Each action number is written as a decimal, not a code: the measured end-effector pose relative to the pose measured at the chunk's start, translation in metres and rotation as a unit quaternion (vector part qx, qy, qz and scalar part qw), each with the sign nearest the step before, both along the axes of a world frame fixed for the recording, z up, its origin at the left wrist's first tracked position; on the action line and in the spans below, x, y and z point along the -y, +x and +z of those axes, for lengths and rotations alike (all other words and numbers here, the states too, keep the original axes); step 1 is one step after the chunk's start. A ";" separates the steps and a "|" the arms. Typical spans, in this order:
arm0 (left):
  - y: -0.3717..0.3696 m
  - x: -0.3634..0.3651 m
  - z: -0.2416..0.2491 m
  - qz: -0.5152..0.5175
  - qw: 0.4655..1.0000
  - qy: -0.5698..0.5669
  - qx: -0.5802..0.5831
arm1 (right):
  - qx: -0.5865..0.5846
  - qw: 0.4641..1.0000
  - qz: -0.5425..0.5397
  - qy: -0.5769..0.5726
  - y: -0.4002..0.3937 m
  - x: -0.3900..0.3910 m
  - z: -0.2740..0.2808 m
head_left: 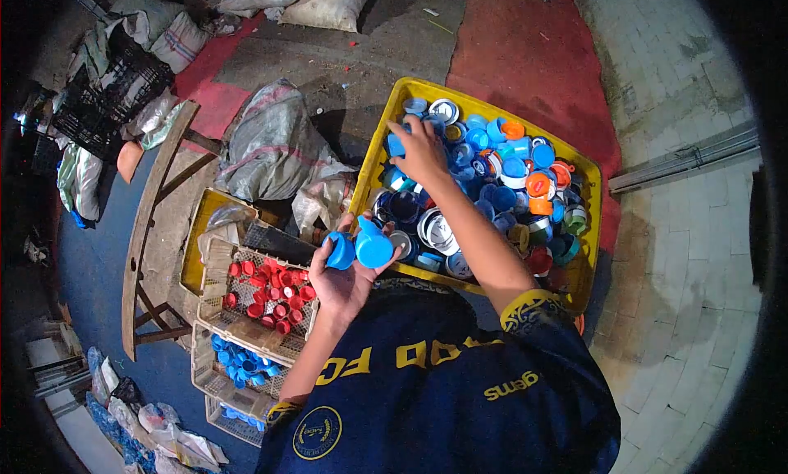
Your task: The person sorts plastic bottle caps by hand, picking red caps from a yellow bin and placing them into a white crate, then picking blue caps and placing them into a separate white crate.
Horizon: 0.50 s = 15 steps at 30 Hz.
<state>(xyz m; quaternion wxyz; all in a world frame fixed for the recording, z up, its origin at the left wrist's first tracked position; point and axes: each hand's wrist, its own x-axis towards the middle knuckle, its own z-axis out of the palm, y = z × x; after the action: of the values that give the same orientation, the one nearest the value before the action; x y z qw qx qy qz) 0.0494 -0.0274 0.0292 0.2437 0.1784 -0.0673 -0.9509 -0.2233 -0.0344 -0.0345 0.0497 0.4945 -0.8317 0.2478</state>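
smooth plastic caps point(374, 244), glossy plastic tray point(376, 150), matt wooden frame point(150, 207), crinkled woven-plastic sack point(271, 137), smooth cloth shirt point(484, 416)

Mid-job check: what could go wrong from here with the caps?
The left hand holds blue caps in a partly open grip, so one might slip as more are added. The red caps sit in a crate close by, so a dropped blue one could land among them. The right hand reaches into the crowded yellow tray; stirring there might push something over the rim.
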 end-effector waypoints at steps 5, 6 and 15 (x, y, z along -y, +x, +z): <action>0.000 0.000 0.003 0.004 1.000 0.002 0.005 | -0.051 0.998 0.005 0.021 -0.005 0.001 -0.010; 0.000 0.000 0.002 0.006 1.000 0.005 0.002 | -0.050 0.999 0.005 0.016 -0.004 -0.003 -0.011; -0.007 0.001 0.006 -0.022 0.999 -0.018 -0.023 | 0.258 0.939 -0.008 -0.225 0.027 -0.068 0.033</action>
<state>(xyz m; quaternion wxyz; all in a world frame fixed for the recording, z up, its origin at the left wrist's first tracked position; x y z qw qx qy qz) 0.0426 -0.0284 0.0350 0.2277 0.1506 -0.0827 -0.9585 -0.1965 0.0333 -0.0019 -0.0548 0.3824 -0.7425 0.5472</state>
